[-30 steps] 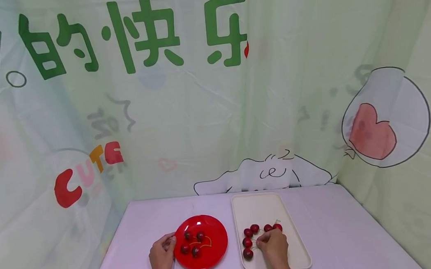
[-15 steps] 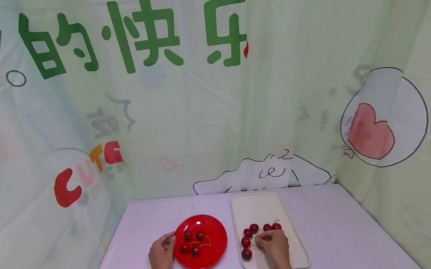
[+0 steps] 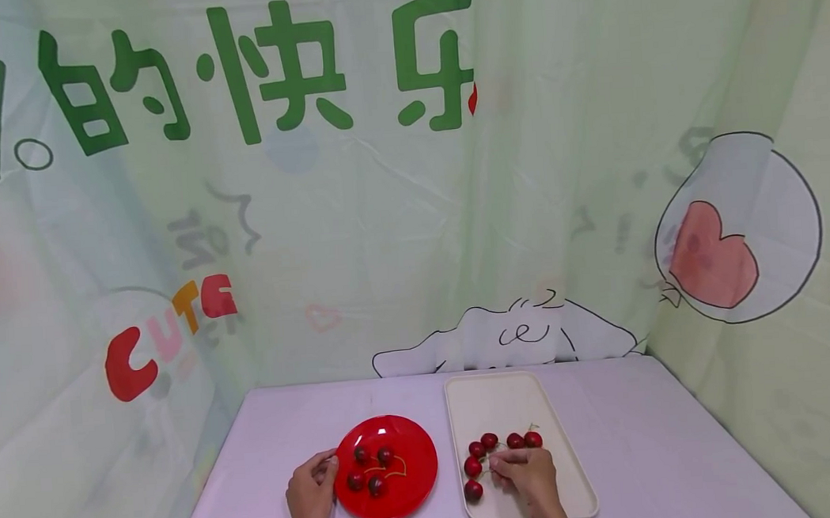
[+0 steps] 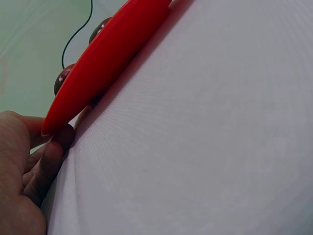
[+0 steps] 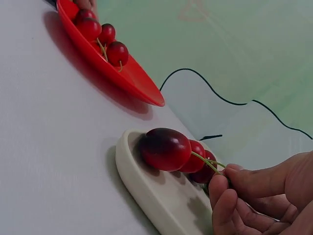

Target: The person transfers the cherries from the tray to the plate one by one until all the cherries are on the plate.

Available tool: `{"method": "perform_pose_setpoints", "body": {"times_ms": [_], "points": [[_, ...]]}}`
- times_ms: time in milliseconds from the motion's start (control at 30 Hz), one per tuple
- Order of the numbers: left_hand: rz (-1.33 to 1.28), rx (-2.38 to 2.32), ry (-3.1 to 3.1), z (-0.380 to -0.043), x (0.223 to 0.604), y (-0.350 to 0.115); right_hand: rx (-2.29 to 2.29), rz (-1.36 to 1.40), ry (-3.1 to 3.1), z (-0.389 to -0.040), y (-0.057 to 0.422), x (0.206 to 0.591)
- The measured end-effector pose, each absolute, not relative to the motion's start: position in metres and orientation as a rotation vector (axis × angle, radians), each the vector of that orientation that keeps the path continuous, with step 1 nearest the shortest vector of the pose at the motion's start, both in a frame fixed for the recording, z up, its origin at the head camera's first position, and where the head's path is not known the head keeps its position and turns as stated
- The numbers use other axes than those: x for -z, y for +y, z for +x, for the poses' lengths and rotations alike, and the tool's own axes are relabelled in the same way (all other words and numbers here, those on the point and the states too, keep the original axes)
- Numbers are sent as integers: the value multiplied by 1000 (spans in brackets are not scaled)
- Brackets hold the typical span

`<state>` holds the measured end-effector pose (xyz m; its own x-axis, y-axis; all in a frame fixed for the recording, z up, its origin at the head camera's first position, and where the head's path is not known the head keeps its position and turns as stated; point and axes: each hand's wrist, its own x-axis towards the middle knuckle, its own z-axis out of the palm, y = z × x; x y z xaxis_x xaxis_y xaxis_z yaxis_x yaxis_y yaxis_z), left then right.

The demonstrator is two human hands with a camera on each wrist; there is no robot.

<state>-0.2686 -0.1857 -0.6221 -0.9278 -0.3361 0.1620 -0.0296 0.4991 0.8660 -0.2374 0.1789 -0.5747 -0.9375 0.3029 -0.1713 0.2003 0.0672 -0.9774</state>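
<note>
On the left stands a round red plate (image 3: 417,481) with several dark red cherries (image 3: 376,485) on it, their thin stems crossing. My left hand (image 3: 311,491) grips the plate's left rim, one finger above and others below, as the left wrist view shows. Over the cream tray (image 3: 509,404) is my right hand (image 3: 531,478), thumb and fingertips pinching thin green cherry stems (image 5: 208,159). Those stems run to cherries (image 5: 166,149) at the tray's left side. Two further cherries (image 3: 524,440) lie just beyond the hand, one with its stem upward.
A pale lilac cloth (image 3: 282,418) covers the table, with the plate and tray side by side near its front. Behind and at both sides hangs a light green printed curtain (image 3: 399,236). The tray has a low raised rim (image 5: 142,188).
My right hand has shifted slightly left and away, uncovering more of the two far cherries. The cherries at the tray's left have moved slightly left. My left hand stays at the plate rim.
</note>
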Motion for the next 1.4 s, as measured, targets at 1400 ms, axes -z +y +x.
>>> {"method": "perform_pose_setpoints", "body": {"times_ms": [1400], "points": [[335, 1368, -2448, -270, 623, -185, -2460, -671, -1918, -233, 177, 571]]}}
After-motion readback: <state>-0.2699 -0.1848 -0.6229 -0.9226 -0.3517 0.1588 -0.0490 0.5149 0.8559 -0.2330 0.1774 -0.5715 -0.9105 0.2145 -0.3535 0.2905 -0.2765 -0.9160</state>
